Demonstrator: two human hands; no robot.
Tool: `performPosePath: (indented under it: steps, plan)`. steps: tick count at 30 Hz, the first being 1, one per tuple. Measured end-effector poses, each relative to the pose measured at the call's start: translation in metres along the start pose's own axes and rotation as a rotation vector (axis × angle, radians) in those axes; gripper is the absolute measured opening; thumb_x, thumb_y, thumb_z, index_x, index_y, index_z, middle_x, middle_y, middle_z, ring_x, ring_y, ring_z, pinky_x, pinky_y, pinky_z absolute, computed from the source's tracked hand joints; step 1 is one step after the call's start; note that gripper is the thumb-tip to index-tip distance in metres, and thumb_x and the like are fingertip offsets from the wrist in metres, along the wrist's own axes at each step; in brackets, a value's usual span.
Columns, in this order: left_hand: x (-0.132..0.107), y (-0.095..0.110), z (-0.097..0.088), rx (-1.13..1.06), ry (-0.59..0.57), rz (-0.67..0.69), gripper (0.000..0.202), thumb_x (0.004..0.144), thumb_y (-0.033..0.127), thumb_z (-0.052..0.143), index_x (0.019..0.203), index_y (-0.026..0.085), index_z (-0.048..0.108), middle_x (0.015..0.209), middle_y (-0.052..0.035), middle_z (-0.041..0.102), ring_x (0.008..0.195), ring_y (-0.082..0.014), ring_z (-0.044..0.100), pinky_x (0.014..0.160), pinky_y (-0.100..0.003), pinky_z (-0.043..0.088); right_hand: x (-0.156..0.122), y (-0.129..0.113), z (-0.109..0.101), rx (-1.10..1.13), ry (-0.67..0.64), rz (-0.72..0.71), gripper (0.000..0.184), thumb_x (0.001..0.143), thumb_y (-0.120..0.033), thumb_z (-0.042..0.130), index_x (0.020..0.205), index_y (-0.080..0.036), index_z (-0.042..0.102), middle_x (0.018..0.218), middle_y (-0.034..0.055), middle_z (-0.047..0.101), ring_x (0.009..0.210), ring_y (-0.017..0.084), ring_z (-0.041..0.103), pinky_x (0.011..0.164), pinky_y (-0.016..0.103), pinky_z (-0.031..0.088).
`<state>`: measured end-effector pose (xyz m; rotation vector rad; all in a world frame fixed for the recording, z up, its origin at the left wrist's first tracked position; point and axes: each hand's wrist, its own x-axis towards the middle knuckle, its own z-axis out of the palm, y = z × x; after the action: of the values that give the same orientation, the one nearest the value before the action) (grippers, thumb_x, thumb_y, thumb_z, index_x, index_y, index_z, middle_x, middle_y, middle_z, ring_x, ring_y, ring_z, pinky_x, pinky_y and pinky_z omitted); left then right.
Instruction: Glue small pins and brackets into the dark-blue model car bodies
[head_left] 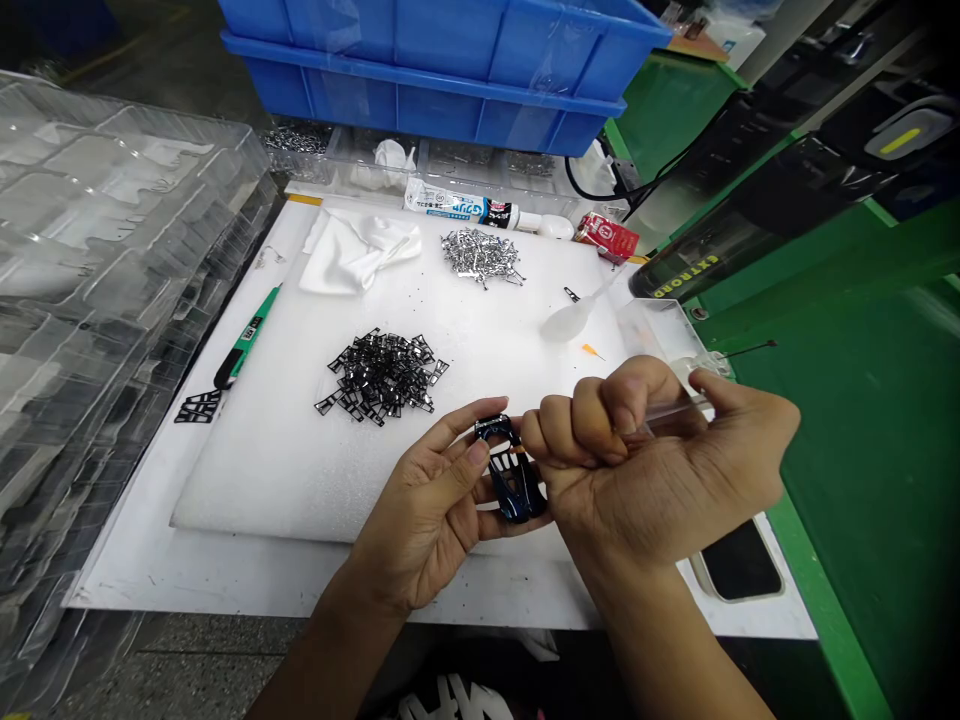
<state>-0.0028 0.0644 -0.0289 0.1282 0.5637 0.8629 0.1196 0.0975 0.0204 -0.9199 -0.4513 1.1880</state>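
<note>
My left hand grips a glossy dark blue model car body from below, with the thumb across its side. My right hand is curled just above the car, its fingers touching or nearly touching the shell. Between its thumb and forefinger it pinches a thin clear plastic tube with a narrow tip, which is partly hidden by the fingers. On the white foam pad beyond my hands lie a heap of small black car parts and a heap of silver metal parts.
Also on the pad are a white cloth, a green marker and a soft dropper bulb. A glue tube lies behind it, under blue crates. Stacked clear trays rise at the left; a green bench runs along the right.
</note>
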Motion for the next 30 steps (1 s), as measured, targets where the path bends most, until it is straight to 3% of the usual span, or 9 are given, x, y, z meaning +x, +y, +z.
performPosePath:
  steps: [20, 27, 30]
  plan:
    - [-0.001, 0.000, 0.000, -0.006, -0.012, 0.015, 0.029, 0.097, 0.019, 0.062, 0.124, 0.026, 0.067, 0.127, -0.0045, 0.068, 0.091, -0.0155, 0.074, 0.082, -0.039, 0.069, -0.003, 0.000, -0.002, -0.008, 0.041, -0.061, 0.036, 0.079, -0.037, 0.047, 0.048, -0.019, 0.045, 0.040, -0.0058, 0.021, 0.035, 0.008, 0.018, 0.033, 0.024, 0.024]
    - [0.000, 0.000, 0.002, -0.006, -0.001, 0.018, 0.027, 0.097, 0.018, 0.061, 0.123, 0.026, 0.067, 0.128, -0.0043, 0.069, 0.089, -0.0149, 0.074, 0.080, -0.038, 0.070, -0.006, 0.002, 0.003, -0.020, -0.007, -0.126, 0.046, 0.089, -0.040, 0.041, 0.049, -0.019, 0.046, 0.043, -0.0044, 0.023, 0.035, 0.009, 0.023, 0.036, 0.024, 0.025]
    - [0.000, -0.001, 0.003, -0.002, 0.011, 0.021, 0.027, 0.097, 0.019, 0.061, 0.123, 0.025, 0.066, 0.126, -0.0049, 0.069, 0.085, -0.0137, 0.074, 0.077, -0.036, 0.070, -0.011, 0.000, -0.001, -0.071, -0.087, -0.140, 0.048, 0.091, -0.044, 0.046, 0.050, -0.018, 0.049, 0.043, -0.0032, 0.025, 0.037, 0.009, 0.025, 0.040, 0.024, 0.025]
